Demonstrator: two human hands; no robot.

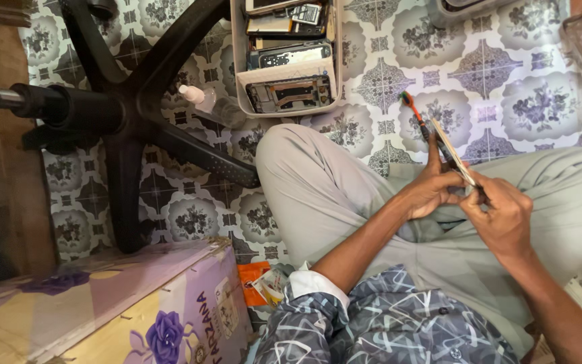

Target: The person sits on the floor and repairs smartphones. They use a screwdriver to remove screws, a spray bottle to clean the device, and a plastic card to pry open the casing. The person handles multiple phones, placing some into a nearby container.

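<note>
Seated person works on a thin phone part held in both hands above the lap.

The black chair base (119,111) spreads over the patterned floor (506,74), and a purple flowered box (102,303) lies at lower left. A beige tray (287,57) beyond the knee holds stacked phone frames and parts (289,93); a small clear bottle (210,104) lies just beside it. The left hand (432,189) grips the flat phone panel (454,160), held edge-on, along with an orange-tipped screwdriver (415,116). The right hand (503,216) pinches the panel's lower end, fingers curled.
</note>
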